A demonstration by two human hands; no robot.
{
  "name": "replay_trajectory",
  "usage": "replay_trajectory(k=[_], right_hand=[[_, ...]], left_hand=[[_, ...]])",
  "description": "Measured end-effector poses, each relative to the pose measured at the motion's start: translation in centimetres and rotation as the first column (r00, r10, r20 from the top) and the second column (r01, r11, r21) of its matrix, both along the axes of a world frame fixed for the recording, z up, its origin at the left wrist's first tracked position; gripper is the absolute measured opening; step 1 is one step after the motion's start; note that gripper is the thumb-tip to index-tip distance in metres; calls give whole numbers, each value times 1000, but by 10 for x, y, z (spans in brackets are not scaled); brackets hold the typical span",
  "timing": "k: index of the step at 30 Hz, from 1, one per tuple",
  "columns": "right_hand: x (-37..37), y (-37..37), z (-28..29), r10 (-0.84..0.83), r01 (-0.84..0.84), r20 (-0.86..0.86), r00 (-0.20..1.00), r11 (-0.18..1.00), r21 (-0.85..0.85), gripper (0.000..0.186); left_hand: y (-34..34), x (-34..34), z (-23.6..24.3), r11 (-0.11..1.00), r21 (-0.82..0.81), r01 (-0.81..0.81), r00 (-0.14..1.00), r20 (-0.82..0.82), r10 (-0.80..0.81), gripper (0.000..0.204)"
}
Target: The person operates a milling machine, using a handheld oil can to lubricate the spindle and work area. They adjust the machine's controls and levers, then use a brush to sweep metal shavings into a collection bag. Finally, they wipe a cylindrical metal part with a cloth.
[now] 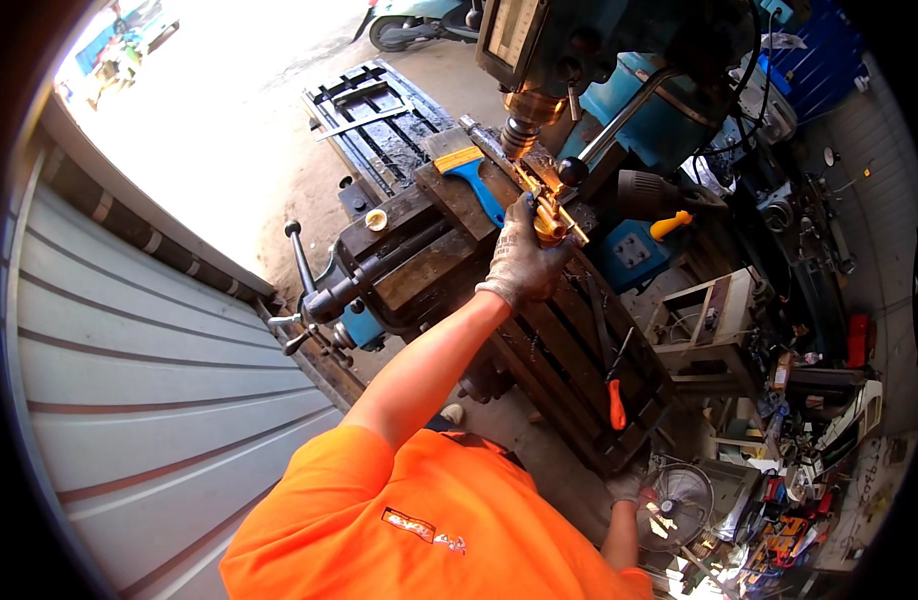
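My gloved left hand (524, 255) is closed on a brass-coloured part (551, 218) beneath the drill spindle (521, 130) of a milling machine. A blue-handled brush (474, 185) lies just to its upper left, and a black-knobbed lever (609, 130) slants above it. A red-handled tool (616, 400) lies on the dark machine table (559, 360). My gloved right hand (626, 485) is low at the table's near end, beside a fan; its fingers are partly hidden, so what it holds is unclear.
A grey corrugated panel (149, 370) lines the left. Handwheels and levers (309, 290) project leftward from the machine. A fan (679, 500), a frame stand (699, 330) and cluttered tools crowd the right. A slotted metal plate (374, 110) and parked scooter (399, 25) are beyond.
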State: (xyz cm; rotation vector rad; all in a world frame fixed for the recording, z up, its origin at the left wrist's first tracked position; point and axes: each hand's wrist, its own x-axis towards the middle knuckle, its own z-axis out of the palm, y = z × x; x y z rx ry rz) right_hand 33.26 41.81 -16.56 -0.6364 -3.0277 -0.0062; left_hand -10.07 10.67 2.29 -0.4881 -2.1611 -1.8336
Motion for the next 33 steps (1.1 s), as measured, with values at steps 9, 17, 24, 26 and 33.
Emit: replay_trajectory(k=[9,17,24,26,33], right_hand=[[-22,-26,53,-23,58,106,994,940,-335,117],[-26,-4,68,95,-96,-32,995,995,-25,98],[-32,18,35,148,-142,-114,982,988,58,58],[-30,25,31,123,-117,-84,989,990,73,62],[-28,24,25,61,-63,-164,984,998,-6,73]], left_hand=[[1,-9,-11,991,94,92,973,201,-109,68],[-6,34,1,998,-14,65,984,165,-62,80],[-1,57,-36,988,-48,144,987,78,-140,81],[0,59,-47,987,-56,152,988,13,-151,82],[-2,63,-50,985,-27,168,985,-36,-169,83]])
